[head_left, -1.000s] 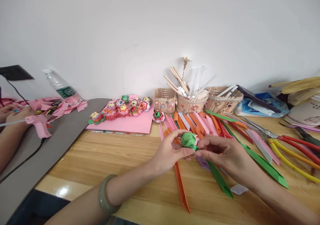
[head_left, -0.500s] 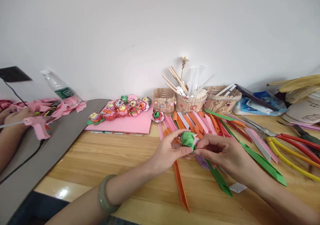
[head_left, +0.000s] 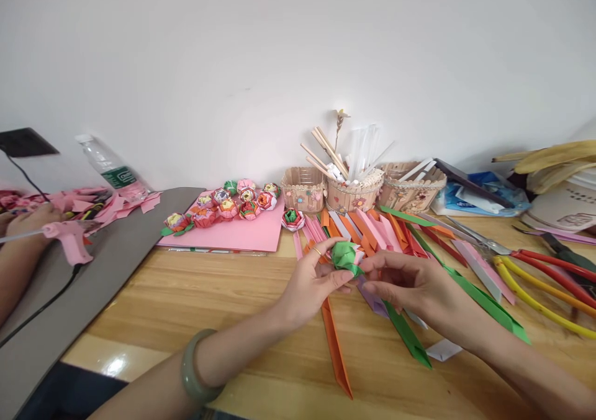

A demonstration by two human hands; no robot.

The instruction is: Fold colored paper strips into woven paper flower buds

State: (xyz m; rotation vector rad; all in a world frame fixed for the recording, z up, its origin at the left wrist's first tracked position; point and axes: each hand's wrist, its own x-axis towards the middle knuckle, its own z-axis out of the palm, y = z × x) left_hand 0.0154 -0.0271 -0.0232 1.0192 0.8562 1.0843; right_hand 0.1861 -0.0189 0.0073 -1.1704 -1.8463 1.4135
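My left hand (head_left: 311, 286) is closed around a small folded paper flower (head_left: 344, 256), its fingers behind and its thumb along the front. Green paper covers the near side of the flower, and pink and white petals show at its right edge. There the curled fingertips and thumb of my right hand (head_left: 407, 283) are at the flower's green and pink edge; part of that grip is hidden. Folded paper strips lie under and beyond both hands, among them an orange strip (head_left: 336, 351) and a green strip (head_left: 410, 336).
Finished paper flowers (head_left: 228, 207) sit on pink paper (head_left: 254, 237). Three craft baskets (head_left: 303, 190) stand by the wall, one holding sticks. Scissors (head_left: 526, 255) with red handles and yellow-handled pliers (head_left: 535, 296) lie right. At left another person's hand (head_left: 35, 224) is near a pink glue gun (head_left: 69, 240).
The paper flower has shifted slightly left and turned a little in my left hand. My right thumb has drawn slightly away from the index fingertip.
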